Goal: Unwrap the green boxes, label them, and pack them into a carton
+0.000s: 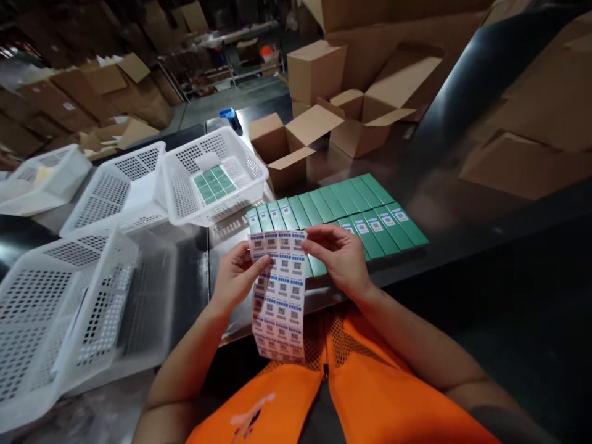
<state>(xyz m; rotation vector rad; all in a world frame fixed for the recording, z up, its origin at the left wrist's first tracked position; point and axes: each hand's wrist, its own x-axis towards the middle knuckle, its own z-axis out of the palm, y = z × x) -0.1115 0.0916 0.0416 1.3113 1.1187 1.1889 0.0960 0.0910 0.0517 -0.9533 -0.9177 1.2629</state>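
Right now both my hands hold a sticker sheet up over the near edge of the dark table. My left hand pinches its left side, my right hand grips the top right corner, and the sheet hangs down toward my orange vest. Just beyond lies a row of green boxes. White baskets crowd the left; cardboard boxes stand behind, with bare tabletop to the right.

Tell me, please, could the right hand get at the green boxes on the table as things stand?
Probably yes: the right hand hovers just in front of the green boxes with nothing between them, though its fingers now pinch the label sheet, which the left hand also holds.
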